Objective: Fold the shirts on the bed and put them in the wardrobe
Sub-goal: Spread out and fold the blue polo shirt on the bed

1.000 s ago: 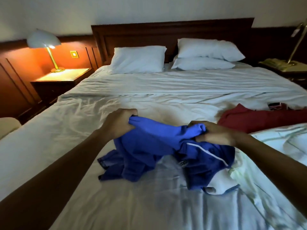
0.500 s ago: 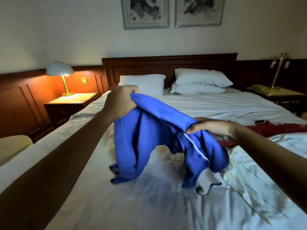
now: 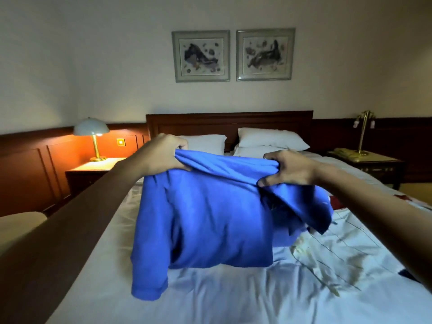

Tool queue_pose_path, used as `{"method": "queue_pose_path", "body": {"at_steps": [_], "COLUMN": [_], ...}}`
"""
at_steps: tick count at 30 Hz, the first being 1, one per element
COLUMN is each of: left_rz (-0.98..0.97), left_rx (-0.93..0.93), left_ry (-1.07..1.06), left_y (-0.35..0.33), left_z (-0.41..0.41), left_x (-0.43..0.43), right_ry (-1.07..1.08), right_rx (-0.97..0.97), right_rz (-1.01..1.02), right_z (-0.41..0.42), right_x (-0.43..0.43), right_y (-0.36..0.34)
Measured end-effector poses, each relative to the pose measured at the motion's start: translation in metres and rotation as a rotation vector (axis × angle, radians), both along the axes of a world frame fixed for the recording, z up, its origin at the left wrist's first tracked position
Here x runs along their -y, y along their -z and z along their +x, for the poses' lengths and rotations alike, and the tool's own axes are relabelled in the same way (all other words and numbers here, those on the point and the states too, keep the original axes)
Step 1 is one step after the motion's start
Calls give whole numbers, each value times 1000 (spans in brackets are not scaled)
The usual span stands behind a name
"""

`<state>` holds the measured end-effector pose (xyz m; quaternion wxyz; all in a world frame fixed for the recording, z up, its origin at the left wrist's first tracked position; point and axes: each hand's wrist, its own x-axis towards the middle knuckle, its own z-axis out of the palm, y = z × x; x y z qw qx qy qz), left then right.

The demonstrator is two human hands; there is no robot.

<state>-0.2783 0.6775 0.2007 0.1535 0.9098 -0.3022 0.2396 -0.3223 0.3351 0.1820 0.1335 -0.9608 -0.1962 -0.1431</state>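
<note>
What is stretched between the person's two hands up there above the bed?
In the head view, the top edge of the blue shirt spans from the left hand to the right hand; both grip it, and the rest hangs toward the bed.

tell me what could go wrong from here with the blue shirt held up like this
1. The left hand and right hand each bunch the blue shirt in a fist, so the grip may lay it on the bed creased.
2. The right side hangs twisted, with fabric doubled under; folding now could trap it.
3. A white patterned garment lies spread just right of it, so the shirt could land overlapping it.
</note>
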Motion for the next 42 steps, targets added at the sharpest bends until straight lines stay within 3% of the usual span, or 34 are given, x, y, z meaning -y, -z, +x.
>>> {"method": "queue_pose_path", "body": {"at_steps": [3, 5, 10, 13, 16, 17, 19, 21, 22, 26, 29, 32, 36, 42], "left_rz": [5, -21, 28, 21, -61, -67, -53, -24, -3, 43, -13, -100, -90, 36], "left_rx": [-17, -23, 3, 21, 65, 88, 121, 132, 132, 35, -80, -187, -358, -582], "left_ry": [-6, 18, -5, -15, 30, 28, 17, 17, 15, 47, 111, 161, 123, 14], "left_y": [-8, -10, -12, -11, -16, -20, -29, -37, -40, -51, -68, -88, -97, -49], "left_z": [-17, -27, -45, -51, -60, -65, -75, -84, -88, -108, -125, -135, -123, -36], "left_x": [-3, -6, -3, 0, 6, 9, 15, 17, 18, 19, 15, 7, -8, -4], "right_ry": [99, 96, -63, -193, -269, -251, -154, 8, 51, -183, -250, -249, -126, 73], "right_rx": [151, 195, 246, 145, 41, -24, -92, 8, 84, 398, 457, 412, 261, 51], "right_rz": [-241, -226, 83, 439, 557, 506, 219, -103, -157, 53, 139, 169, -77, -306], "right_z": [-19, -28, -34, -47, -63, -70, -81, -80, -79, -79, -97, -117, -116, -25], "right_x": [-3, -1, 13, 8, -2, -5, -7, -5, -2, 18, 24, 25, 28, 31], "right_y": [-4, -11, -24, -25, -22, -21, -17, -11, -11, -26, -53, -80, -104, -71]}}
